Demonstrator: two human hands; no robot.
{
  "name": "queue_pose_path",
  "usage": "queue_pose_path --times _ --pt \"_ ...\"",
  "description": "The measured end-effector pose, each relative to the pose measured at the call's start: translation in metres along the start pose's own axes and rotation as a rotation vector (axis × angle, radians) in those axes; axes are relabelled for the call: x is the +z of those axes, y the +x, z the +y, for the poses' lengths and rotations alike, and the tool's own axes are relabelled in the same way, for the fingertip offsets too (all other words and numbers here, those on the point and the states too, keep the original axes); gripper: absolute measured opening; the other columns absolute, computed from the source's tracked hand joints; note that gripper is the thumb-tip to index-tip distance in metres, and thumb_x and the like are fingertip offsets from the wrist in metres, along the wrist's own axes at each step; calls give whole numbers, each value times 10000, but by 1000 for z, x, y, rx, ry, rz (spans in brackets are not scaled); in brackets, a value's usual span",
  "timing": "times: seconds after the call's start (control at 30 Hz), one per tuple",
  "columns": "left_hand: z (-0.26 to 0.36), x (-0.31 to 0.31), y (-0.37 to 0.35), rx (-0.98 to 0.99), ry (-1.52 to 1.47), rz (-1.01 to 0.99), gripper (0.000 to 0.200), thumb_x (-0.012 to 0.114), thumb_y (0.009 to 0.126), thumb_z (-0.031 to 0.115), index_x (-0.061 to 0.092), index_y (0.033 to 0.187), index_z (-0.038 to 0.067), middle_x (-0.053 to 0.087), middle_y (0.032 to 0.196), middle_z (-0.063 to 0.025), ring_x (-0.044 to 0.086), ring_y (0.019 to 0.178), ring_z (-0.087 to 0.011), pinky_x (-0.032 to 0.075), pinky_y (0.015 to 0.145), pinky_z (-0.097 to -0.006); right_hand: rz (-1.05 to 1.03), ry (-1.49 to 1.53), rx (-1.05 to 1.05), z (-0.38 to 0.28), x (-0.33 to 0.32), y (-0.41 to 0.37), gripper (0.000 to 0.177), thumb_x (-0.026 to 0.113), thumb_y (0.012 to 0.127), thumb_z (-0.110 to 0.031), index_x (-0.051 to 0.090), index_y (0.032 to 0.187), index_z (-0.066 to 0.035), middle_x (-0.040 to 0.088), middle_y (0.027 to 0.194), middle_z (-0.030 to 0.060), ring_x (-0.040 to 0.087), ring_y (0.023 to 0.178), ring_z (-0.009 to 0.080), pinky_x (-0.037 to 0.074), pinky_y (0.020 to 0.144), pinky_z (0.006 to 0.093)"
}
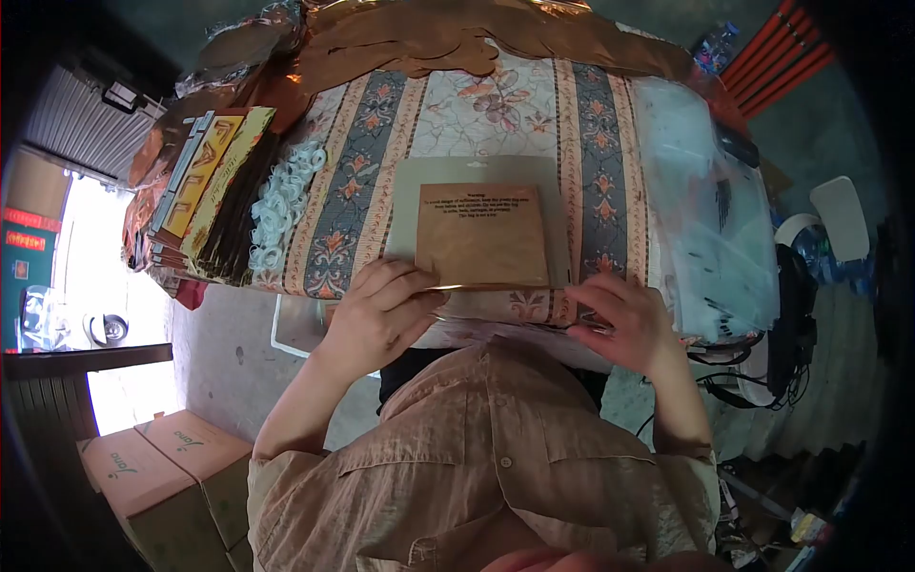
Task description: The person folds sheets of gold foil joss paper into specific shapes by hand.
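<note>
Brown card [481,234] at cloth [477,110] edge, left hand [381,310] clamped on it, right hand [624,322] clamped on grey sheet [477,170]

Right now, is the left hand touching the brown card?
Touching. The head view shows the left hand with its fingertips lying on the lower left corner of the brown card, thumb along its bottom edge.

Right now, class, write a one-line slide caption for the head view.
Left hand grips a brown printed card on a grey sheet, right hand at its edge, over a floral tablecloth.
</note>
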State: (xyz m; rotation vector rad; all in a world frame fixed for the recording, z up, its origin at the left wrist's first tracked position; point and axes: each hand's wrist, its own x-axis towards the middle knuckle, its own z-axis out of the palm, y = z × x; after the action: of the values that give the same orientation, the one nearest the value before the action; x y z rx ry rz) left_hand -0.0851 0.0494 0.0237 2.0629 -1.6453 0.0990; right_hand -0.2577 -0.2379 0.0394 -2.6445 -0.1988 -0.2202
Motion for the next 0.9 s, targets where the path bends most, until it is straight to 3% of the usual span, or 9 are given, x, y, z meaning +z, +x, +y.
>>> queue_pose_path --times 0.1,0.17,0.23,0.4,0.53,0.67,0.7,0.77,0.9 --pt "0 3 0 -35 -91 93 189 729 759 83 697 942 43 663 1069 -98 605 1011 -287 490 863 -397 27 -76 -49 -1 6 5 460 801 688 -206 650 1112 -109 621 1025 43 651 796 232 539 638 348" --pt "-3 6 2 -49 -90 149 144 715 768 74 699 911 71 670 975 -45 620 941 -239 506 803 -356 3 -64 -26 0 11 8 437 797 697 -201 655 1099 -103 619 1014 50 651 786 235 538 639 345" --pt "-3 6 4 -80 -125 162 136 713 768 62 693 903 64 672 949 -55 625 917 -245 508 787 -353 -12 -58 -7 2 12 13 415 792 707 -195 659 1087 -97 618 1003 56 651 776 239 537 640 341" --pt "-4 10 10 -182 -185 190 112 705 760 27 676 866 48 669 860 -76 630 816 -258 509 716 -345 -10 199 124 7 10 25 178 738 784 -139 681 917 -34 615 896 86 636 704 256 511 611 331" --pt "-5 10 12 -253 -225 212 98 697 746 4 635 810 47 658 825 -77 607 733 -255 493 657 -351 -5 212 151 10 12 38 130 718 805 -116 662 858 -10 611 818 95 642 704 219 494 589 321" --pt "-5 17 14 -369 -310 223 150 686 736 -16 605 840 54 635 762 -66 591 686 -259 485 634 -350 -115 367 458 7 8 52 134 687 817 -111 635 830 12 603 740 107 632 675 171 477 585 316" --pt "-4 18 14 -372 -310 222 150 686 736 -16 605 840 54 635 762 -66 591 686 -259 485 634 -350 -166 412 552 7 7 56 146 679 814 -120 629 819 17 600 722 108 623 661 162 473 587 319" --pt "-1 20 15 -597 -365 164 244 681 719 -31 602 929 65 620 831 -83 595 758 -271 481 643 -356 -189 353 527 8 9 59 161 678 806 -134 610 820 11 597 715 112 621 649 179 475 591 327" --pt "3 16 21 -504 -187 218 291 672 736 -5 591 1004 74 592 958 -109 585 886 -293 462 724 -385 -191 252 502 9 12 65 209 665 788 -150 528 874 -18 591 718 128 617 639 251 476 598 360"
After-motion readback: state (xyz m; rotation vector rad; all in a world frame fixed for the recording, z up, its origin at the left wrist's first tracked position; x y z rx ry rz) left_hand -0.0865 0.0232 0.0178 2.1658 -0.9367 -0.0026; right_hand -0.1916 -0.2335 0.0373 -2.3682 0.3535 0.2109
